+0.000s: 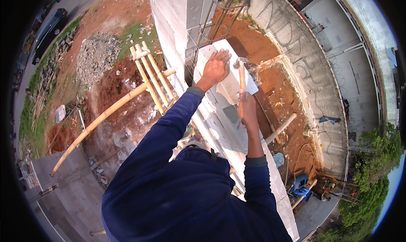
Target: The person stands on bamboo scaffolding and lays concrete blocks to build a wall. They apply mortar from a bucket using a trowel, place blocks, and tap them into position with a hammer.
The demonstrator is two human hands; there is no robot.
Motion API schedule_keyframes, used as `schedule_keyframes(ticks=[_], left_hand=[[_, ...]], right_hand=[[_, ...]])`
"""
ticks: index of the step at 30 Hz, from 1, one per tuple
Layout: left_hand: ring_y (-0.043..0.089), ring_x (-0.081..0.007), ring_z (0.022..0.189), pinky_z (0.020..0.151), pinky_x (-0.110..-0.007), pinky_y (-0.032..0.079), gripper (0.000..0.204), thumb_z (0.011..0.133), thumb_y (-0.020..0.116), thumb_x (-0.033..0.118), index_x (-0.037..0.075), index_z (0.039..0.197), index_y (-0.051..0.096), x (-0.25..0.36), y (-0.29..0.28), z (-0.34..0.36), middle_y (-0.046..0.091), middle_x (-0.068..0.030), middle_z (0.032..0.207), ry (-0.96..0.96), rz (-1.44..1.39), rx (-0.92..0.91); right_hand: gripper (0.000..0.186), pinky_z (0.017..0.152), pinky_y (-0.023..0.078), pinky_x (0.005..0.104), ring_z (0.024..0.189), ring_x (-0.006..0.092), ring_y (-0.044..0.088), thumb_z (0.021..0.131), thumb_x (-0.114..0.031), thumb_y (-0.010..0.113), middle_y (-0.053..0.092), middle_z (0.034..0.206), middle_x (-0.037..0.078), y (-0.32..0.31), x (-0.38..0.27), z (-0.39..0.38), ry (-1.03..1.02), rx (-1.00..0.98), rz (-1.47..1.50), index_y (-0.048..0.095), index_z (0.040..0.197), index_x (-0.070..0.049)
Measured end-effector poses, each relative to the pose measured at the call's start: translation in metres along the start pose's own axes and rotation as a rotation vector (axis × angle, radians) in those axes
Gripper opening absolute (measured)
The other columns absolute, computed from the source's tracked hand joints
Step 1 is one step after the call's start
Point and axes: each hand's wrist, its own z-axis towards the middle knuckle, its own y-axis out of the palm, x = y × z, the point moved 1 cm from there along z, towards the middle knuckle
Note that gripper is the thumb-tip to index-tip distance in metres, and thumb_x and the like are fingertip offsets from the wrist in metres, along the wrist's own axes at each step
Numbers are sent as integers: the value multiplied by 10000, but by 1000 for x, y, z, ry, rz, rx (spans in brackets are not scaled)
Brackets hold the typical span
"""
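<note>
My left hand (216, 66) lies open on top of a white block (225, 85) on the narrow block wall (280, 187), its fingers pointing up and right. My right hand (247, 106) is closed round the pale handle of a hammer (242, 75), whose greyish head is over the block's right side, just right of my left hand. Whether the head touches the block I cannot tell.
Taller blockwork (188, 7) and rusty rebar (216, 17) rise beyond. Bamboo scaffolding (152, 79) juts out left above dirt and rubble (95, 56). Right and below lie red soil, poles (283, 125), blue containers (300, 182) and a curved concrete wall (304, 68).
</note>
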Motion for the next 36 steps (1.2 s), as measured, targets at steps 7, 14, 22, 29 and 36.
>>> schedule_keyframes(ticks=[7,14,22,29,36], left_hand=[[444,-315,1508,1289,-475,280,490,994,557,214,67,1456,621,-3,-4,-6,536,-140,1584,-4,-2,11],[449,-321,1502,1285,-482,287,466,1032,526,234,61,1453,620,-1,-2,0,530,-146,1587,16,28,-12],[417,-341,1521,1278,-510,300,473,1082,502,339,120,1493,581,-42,-24,30,472,-137,1632,107,60,-143],[485,-346,1469,1237,-533,371,463,1065,561,298,124,1494,573,-64,-23,34,504,-124,1602,124,107,-218],[430,-348,1509,1259,-535,330,481,1086,526,324,124,1524,546,-65,-17,25,471,-130,1629,122,116,-212]], right_hand=[[562,815,476,552,901,502,660,1146,-396,404,669,904,339,6,-28,-28,21,101,155,640,1062,108],[556,711,487,495,697,398,636,1139,-411,429,653,769,237,12,9,-18,50,26,143,641,1009,86],[514,530,410,337,563,152,520,1139,-458,450,538,680,46,-32,-44,-47,-125,187,346,626,998,3],[562,742,484,539,809,470,665,1146,-449,381,666,813,264,-4,-44,-8,-175,238,126,636,1062,45],[544,594,460,385,622,194,585,1144,-452,437,601,712,97,-11,-6,-7,-18,89,0,652,1026,33]])
